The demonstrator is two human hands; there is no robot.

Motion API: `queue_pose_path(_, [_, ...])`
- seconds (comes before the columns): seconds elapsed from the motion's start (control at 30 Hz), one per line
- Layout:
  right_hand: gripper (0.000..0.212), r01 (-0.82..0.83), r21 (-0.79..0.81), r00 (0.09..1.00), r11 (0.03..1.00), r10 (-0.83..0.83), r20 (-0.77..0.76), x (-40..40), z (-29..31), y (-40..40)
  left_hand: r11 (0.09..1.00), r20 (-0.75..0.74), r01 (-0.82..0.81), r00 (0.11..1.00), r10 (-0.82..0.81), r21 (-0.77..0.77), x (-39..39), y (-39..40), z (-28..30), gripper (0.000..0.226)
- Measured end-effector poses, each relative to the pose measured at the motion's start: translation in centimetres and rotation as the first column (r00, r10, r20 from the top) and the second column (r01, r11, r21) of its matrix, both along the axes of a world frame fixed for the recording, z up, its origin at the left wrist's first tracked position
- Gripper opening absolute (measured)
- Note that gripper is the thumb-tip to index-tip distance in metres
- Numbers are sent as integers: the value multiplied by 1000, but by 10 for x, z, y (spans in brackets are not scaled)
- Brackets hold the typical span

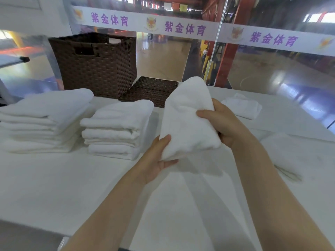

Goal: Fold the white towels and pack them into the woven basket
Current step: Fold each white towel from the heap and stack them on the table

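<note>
While lit, white table (54, 178), glass wall (272, 73).

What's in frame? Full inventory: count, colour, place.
held towel: 1, white, folded, lifted above table centre
tall towel stack: 1, white, far left
shorter towel stack: 1, white, centre-left
small folded towel: 1, white, far right
flat towel: 1, white, right edge
tall woven basket: 1, dark brown, back left
low woven tray: 1, dark brown, beside the basket
table: 1, white
banner: 1, white, purple characters, on glass
left hand: grips towel's lower edge
right hand: grips towel's right side
</note>
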State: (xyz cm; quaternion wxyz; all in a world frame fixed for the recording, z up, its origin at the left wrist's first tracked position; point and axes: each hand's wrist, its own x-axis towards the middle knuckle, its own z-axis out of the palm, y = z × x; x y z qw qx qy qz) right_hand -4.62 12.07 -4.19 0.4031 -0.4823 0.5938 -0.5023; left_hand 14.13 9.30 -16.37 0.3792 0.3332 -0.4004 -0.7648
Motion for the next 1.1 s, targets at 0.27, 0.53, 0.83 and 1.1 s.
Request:
queue_pose_path(0.27, [41, 55, -58, 998, 997, -57, -38, 5, 19, -5, 902, 121, -231, 949, 292, -365, 18, -12, 46, 62])
queue_pose_path(0.53, [48, 78, -161, 947, 984, -123, -296, 56, 42, -61, 559, 346, -118, 675, 651, -821, 77, -53, 117, 51])
queue_pose_path(0.83, [53, -31, 45, 888, 998, 49, -458, 138, 20, -140, 694, 643, 10, 387, 661, -720, 146, -107, 120, 42])
queue_pose_path(1.1, [88, -37, 207, 779, 978, 158, -606, 142, -8, -153, 790, 823, 237, 225, 521, -565, 156, -129, 82, 39])
